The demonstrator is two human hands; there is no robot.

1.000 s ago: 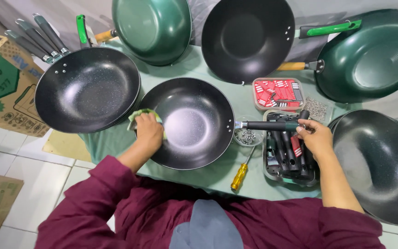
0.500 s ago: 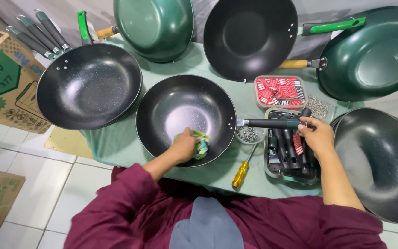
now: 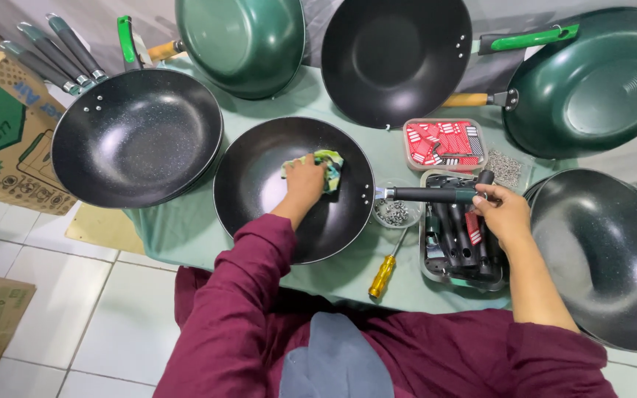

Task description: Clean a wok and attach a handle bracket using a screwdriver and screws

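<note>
a pale green table carries everything. the largest pieces are the pans around its edge: a speckled black wok at 9 o'clock, a green pan at 11 o'clock tipped up on its side, a black pan at 12 o'clock, a green pan with a wooden handle at 2 o'clock, and another speckled black wok at 4 o'clock. in the middle sits the black wok being handled, its dark handle pointing to 3 o'clock. the left hand lies inside the wok, fingers pressed together over a green and yellow cloth that rests against the inner wall toward 1 o'clock. the right hand is curled around the end of the handle. under it lies a grey tray of dark handles. at 1 o'clock of the wok stands a clear box of red packets. a small dish of screws touches the wok's rim at 3 o'clock, and a yellow-handled screwdriver lies at 5 o'clock.
</note>
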